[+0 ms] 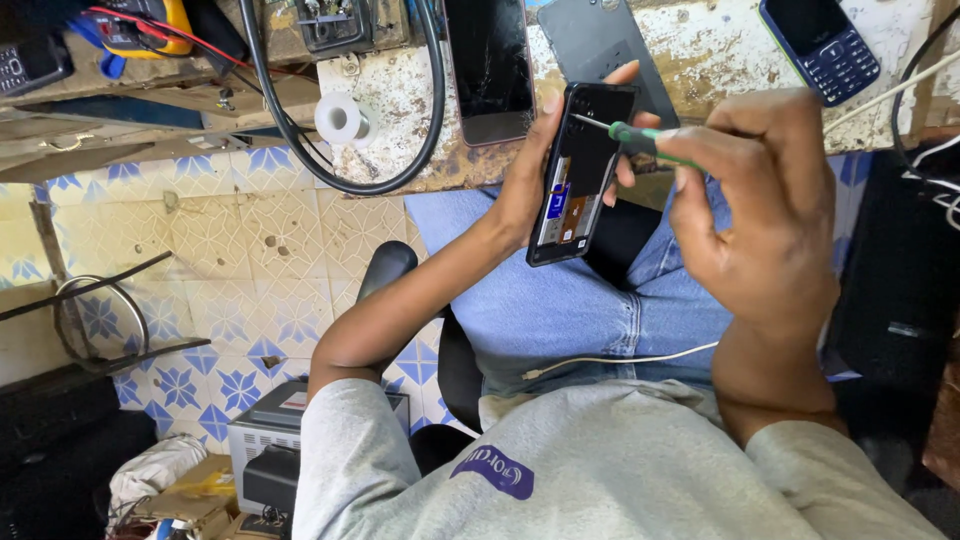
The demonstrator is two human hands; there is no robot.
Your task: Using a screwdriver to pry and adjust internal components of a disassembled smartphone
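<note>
The left hand (525, 190) is wrapping its grip around an opened phone (580, 175), fingers curling over the far edge and thumb side pressing the near edge, holding it upright over the lap with its back cover off and its inner parts facing the camera. The right hand (760, 200) is pinching a green-handled screwdriver (640, 140) between thumb and fingers, grip pressed together on the handle, and the thin tip is pointing toward nine o'clock, touching the top part of the phone. The phone is sitting just below the edge of the worn desk (700, 50). On the desk, at twelve o'clock from the held phone, a phone with a cracked screen (490, 65) is lying beside a dark back cover (600, 40). A blue keypad phone (820, 45) is lying at two o'clock, and a white spool (342, 118) at ten o'clock.
</note>
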